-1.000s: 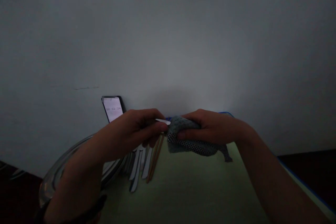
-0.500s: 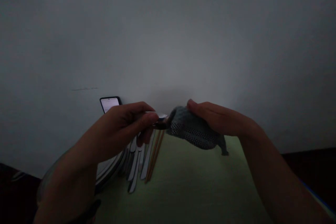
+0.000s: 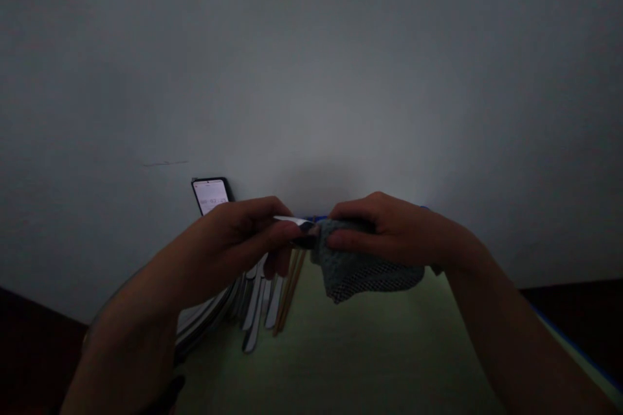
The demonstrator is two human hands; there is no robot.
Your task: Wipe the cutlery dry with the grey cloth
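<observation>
My left hand (image 3: 243,240) is closed, with thumb and fingers pinching a shiny piece of metal cutlery (image 3: 304,227); most of it is hidden, so its exact kind does not show. To its right, my right hand (image 3: 389,228) grips a grey-green cloth (image 3: 350,266) with a checked, mesh-like side. The cloth's folded edge wraps the far end of the metal piece, close to my left fingertips. Both hands are raised above the table, side by side.
On the pale green table (image 3: 360,350) lie several metal knives or handles (image 3: 253,314) and a pair of wooden chopsticks (image 3: 291,292). Stacked plates (image 3: 202,321) sit at the left. A lit phone (image 3: 211,194) leans against the grey wall (image 3: 311,78).
My right hand has moved left, and its fingers now close over the cloth's front edge with the thumb on top. The cloth hangs lower. My left hand keeps its hold on the metal piece.
</observation>
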